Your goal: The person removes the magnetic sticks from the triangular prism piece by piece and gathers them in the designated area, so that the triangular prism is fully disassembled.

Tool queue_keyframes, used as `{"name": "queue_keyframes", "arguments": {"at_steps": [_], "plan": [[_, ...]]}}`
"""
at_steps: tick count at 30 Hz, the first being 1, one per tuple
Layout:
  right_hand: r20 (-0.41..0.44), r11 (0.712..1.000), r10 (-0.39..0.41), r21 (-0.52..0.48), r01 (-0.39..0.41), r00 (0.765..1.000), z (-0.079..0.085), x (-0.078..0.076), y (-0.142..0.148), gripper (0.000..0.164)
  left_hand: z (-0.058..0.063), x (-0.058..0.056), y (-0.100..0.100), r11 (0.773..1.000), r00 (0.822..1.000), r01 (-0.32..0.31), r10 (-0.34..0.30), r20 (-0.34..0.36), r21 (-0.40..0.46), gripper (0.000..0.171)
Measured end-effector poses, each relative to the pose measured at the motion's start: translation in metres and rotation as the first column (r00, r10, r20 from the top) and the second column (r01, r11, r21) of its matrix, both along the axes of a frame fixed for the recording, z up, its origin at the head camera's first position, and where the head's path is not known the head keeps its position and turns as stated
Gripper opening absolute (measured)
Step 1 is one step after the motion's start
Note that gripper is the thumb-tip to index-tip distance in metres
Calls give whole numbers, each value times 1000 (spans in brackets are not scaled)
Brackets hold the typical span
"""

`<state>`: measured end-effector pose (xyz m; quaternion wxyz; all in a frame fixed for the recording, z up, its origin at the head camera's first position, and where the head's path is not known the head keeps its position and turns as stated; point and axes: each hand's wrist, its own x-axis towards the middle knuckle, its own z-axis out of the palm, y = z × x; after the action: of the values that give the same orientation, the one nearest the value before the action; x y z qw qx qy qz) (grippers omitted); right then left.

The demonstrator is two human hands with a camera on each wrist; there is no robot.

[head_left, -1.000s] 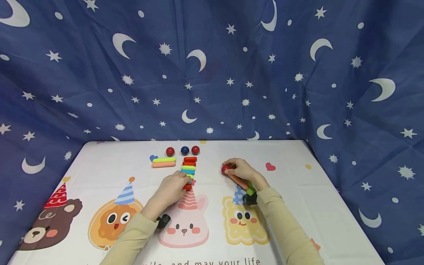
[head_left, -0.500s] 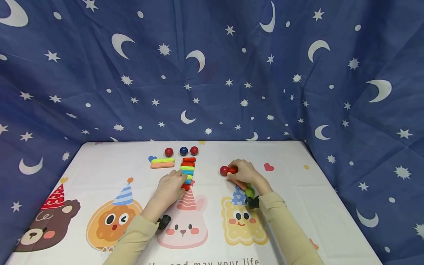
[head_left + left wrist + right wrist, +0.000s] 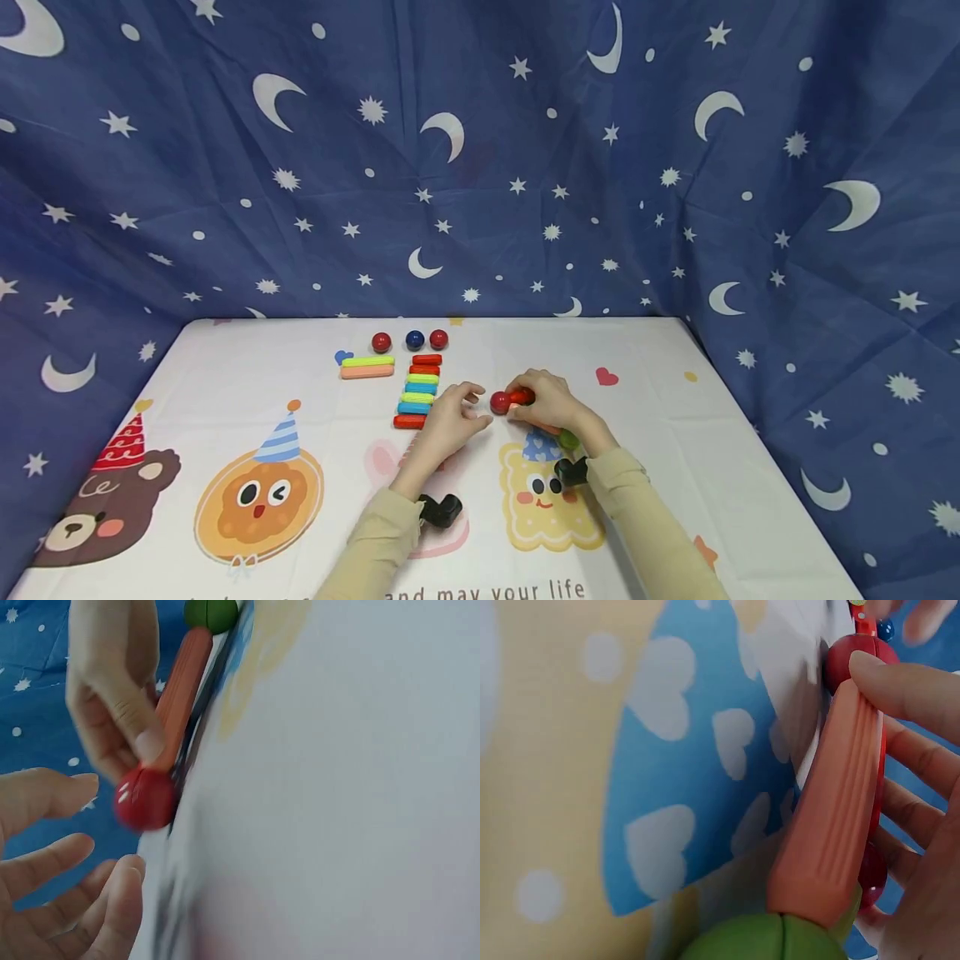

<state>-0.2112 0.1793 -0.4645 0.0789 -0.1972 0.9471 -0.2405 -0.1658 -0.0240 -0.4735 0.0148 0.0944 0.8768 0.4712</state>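
My right hand (image 3: 551,402) pinches a joined piece of toy building sticks and balls near its red ball (image 3: 500,403). An orange stick (image 3: 829,817) runs from that ball to a green ball (image 3: 757,941). Behind it in the right wrist view are a red stick (image 3: 878,780) and another dark red ball (image 3: 874,874), partly hidden by fingers. My left hand (image 3: 447,423) is just left of the near red ball, fingers spread and slightly bent, holding nothing. The left wrist view shows its fingertips (image 3: 84,786) apart from the ball.
Several short sticks, red, yellow and blue, form a column (image 3: 418,398) left of my left hand. A yellow stick (image 3: 367,362) and an orange stick (image 3: 367,372) lie farther left. Behind them stand two red balls (image 3: 381,342) and a blue ball (image 3: 415,339) on the printed tablecloth (image 3: 645,358).
My left hand has left the column of short sticks and moved right, towards the red ball. My right hand has shifted slightly nearer with the joined piece.
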Motion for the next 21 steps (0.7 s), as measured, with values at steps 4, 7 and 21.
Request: {"name": "queue_keyframes", "arguments": {"at_steps": [4,7,21], "plan": [[-23,999,49,-9,-49,999,-1,6,2,31,-9,-4,20,1000,999,-15,14,39,25,39],[-34,996,77,-41,-79,996,-1,10,4,26,-14,-6,29,999,999,-36,35,24,5,36],[-73,989,63,-127,-72,995,-9,6,7,18,-22,-10,34,997,997,-74,74,3,14,31]]}}
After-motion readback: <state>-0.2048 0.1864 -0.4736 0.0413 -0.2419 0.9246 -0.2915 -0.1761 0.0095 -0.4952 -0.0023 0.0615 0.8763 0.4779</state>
